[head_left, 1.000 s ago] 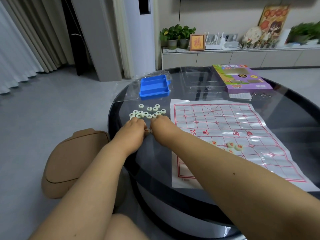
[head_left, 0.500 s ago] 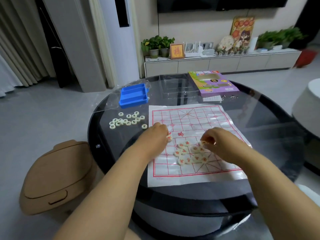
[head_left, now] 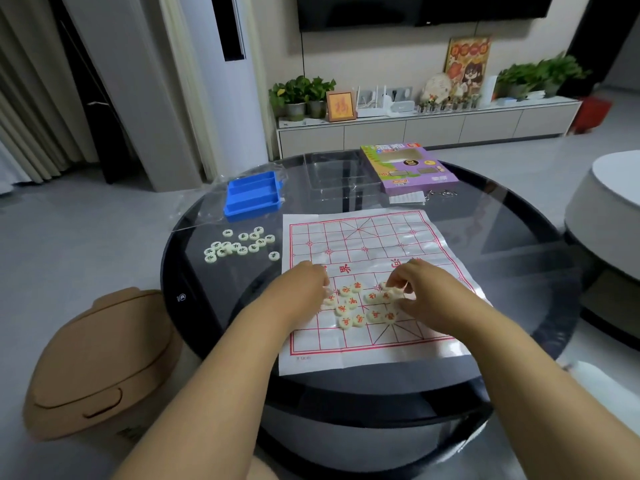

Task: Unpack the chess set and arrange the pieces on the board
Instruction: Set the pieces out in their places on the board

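Observation:
A white paper chess board (head_left: 367, 244) with red grid lines lies on the round dark glass table (head_left: 519, 258). Several pale round pieces with red characters (head_left: 353, 306) sit bunched on the board's near half. My left hand (head_left: 304, 285) rests at the left side of that bunch, fingers curled down onto a piece at its edge. My right hand (head_left: 419, 289) hovers at the bunch's right side, fingertips pinching a red piece. Several pieces with green characters (head_left: 239, 245) lie in a loose group on the glass, left of the board.
A blue plastic tray (head_left: 252, 195) on clear wrapping sits behind the green pieces. The purple game box (head_left: 408, 168) and a clear lid (head_left: 329, 171) lie at the table's far side. A tan bin (head_left: 97, 365) stands on the floor at left, a white stool (head_left: 609, 216) at right.
Both hands left the green pieces on the glass and moved right onto the board. The bunch of red pieces on the board grew. The view shifted right and closer.

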